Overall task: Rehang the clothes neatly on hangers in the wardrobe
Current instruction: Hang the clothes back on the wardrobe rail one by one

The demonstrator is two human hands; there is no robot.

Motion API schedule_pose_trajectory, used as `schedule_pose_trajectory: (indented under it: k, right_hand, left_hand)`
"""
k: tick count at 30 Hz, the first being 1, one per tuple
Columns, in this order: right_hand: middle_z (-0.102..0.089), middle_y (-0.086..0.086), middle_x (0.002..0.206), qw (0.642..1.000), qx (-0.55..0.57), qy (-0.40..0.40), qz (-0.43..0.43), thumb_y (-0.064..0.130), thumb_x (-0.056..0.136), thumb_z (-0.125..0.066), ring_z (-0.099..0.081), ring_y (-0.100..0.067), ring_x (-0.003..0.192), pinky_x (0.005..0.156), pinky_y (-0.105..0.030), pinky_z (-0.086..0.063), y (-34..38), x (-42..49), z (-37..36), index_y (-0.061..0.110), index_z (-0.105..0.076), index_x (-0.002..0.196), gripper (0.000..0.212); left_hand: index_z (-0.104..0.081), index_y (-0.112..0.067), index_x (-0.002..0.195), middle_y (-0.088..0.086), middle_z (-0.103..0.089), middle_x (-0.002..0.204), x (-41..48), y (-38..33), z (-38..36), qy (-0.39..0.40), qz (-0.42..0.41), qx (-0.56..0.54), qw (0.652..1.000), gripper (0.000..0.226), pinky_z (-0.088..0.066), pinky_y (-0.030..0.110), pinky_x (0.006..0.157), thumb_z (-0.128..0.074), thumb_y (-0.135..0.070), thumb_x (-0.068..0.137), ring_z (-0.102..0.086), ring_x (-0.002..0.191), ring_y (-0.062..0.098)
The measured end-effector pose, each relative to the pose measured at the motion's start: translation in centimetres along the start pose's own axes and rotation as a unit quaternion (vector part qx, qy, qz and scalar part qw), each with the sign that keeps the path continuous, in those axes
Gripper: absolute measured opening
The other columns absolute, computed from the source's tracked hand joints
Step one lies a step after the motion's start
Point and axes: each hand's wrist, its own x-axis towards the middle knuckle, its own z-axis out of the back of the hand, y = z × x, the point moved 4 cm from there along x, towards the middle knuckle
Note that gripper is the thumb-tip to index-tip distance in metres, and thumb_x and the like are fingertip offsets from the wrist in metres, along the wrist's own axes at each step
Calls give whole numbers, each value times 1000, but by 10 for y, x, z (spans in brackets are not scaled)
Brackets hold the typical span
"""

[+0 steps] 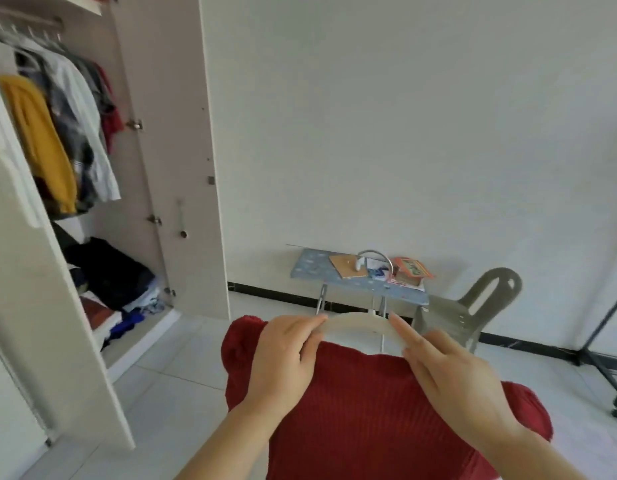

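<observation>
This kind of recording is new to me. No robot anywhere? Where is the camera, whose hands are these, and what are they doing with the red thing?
There is no machine here: a person works with bare hands. The one picture comes from a wide-angle camera worn on their head, looking forward and down. The left hand and right hand grip the neckline of a red knitted sweater at a pale hanger, whose middle shows between them. The sweater seems to be getting fitted onto it. At the left stands the open wardrobe, with hanging clothes, a yellow garment among them, and a loose pile of clothes below. Behind are a small blue table with odds and ends and a plastic chair.
</observation>
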Motion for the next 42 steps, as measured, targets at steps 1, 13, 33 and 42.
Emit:
schedule_pose_trajectory:
  k: [1,13,33,42]
  right_hand:
    - [-45,16,70,1000,13,3,0,17,79,-71,-46,-3,49,34,-21,-42,2,20,-13,29,-51,132,58]
    - [-55,6,64,988,111,-6,108,11,73,-76,-52,-15,42,27,-28,-40,15,251,-177,25,-65,117,47]
    - [-54,7,79,956,147,45,249,31,92,-51,-58,-15,58,52,-33,-52,165,598,-447,43,-43,133,44]
    - [-47,13,100,936,151,76,308,43,96,-28,-60,-9,79,62,-26,-50,271,749,-560,49,-16,140,46]
  left_hand:
    - [-68,-14,106,-6,-68,92,8,17,3,-10,9,10,1000,29,-45,24,82,-70,-5,78,-58,88,4]
    - [-58,-26,122,-23,-54,108,125,208,5,-19,140,119,983,32,-33,12,94,-55,-19,91,-49,104,-5]
    - [-56,-26,125,-21,-54,109,297,566,96,-117,222,222,942,35,-31,5,94,-53,-17,91,-44,101,-9]
    - [-57,-23,125,-22,-48,104,368,712,175,-163,244,279,914,36,-20,-9,83,-55,-13,90,-35,98,-16]
